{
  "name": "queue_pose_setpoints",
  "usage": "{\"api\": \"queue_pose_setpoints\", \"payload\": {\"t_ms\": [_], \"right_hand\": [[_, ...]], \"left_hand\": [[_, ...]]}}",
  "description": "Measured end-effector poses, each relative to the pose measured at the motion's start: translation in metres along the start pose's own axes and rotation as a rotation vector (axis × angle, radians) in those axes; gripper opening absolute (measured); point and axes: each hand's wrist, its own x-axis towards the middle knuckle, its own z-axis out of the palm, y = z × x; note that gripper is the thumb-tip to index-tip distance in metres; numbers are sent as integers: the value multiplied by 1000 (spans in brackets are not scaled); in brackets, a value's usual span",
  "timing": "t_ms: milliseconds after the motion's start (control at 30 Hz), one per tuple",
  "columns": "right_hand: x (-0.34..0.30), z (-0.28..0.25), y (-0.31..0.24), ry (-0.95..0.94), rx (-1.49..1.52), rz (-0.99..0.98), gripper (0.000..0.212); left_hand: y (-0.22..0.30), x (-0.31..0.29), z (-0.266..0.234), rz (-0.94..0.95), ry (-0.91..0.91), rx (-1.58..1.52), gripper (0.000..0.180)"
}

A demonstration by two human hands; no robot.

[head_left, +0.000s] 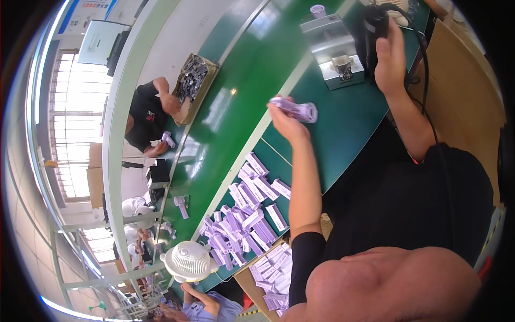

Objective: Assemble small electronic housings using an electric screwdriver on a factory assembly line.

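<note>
My left hand [289, 124] is closed round a light purple plastic housing [304, 111], a handle shape with a rounded, hollow end pointing right. It is held above the green bench. At the upper right my right hand [390, 61] grips a dark, corded tool [374, 27], its thumb along the near side; its far fingers are partly hidden. Just left of that tool stands a silver metal fixture [343, 75] with a slanted plate and a small holder in front. Behind the fixture is a small round purple part [317, 9].
Many long purple parts [244, 220] lie piled on the bench left of my left forearm, beside a carton [249, 284] of more. A white fan [189, 261] stands near them. Across the green belt [236, 107], a co-worker reaches into a box [206, 88] of metal pieces. A black cable [426, 80] hangs at right.
</note>
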Motion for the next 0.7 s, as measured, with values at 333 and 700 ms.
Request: {"api": "queue_pose_setpoints", "payload": {"t_ms": [333,700], "right_hand": [[-98,-9,19,-505,-117,-25,24],[-122,-1,81,-782,-240,442,10]], "left_hand": [[21,160,-18,-304,362,278,62],[66,-4,12,128,-362,577,39]]}}
